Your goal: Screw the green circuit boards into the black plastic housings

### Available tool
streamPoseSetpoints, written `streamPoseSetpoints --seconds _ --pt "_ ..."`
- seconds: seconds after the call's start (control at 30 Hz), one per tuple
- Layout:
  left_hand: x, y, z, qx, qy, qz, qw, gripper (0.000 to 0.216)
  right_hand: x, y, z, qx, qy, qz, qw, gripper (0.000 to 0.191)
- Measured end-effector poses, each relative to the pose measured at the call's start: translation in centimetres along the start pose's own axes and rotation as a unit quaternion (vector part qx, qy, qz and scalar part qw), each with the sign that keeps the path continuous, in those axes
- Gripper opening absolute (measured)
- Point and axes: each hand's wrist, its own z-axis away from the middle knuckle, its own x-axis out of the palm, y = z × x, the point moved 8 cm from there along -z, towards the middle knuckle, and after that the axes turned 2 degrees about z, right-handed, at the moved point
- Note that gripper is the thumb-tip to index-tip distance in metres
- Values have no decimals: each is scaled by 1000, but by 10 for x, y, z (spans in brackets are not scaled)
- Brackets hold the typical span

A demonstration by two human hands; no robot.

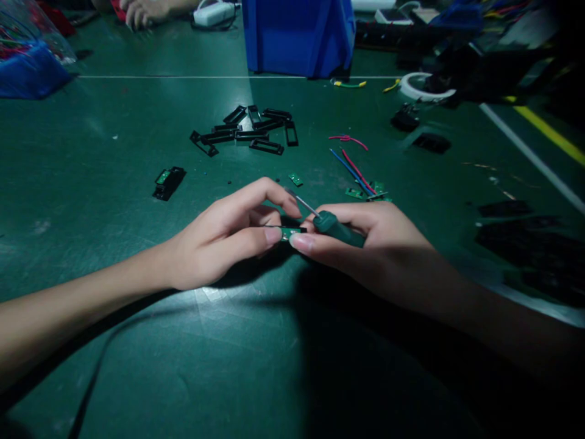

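My left hand [228,235] pinches a small black part with a green circuit board [291,232] between thumb and fingers, low over the green mat. My right hand [370,244] is closed around a green-handled screwdriver [336,225], its metal shaft pointing up and left past my left index finger. The right thumb also touches the small part. The two hands meet at the middle of the view.
A pile of several black plastic frames [249,131] lies beyond the hands. A black assembled part [168,182] sits to the left. Small green boards [365,192] and red and blue wires [354,167] lie to the right. A blue bin [297,36] stands behind. Another person's hand [144,12] rests far back left.
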Motion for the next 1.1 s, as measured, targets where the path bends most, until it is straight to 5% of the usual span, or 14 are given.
streamPoseSetpoints --seconds 1.1 --pt "-3 -4 1 -13 3 -13 1000 18 -3 0 0 -1 14 -19 1000 40"
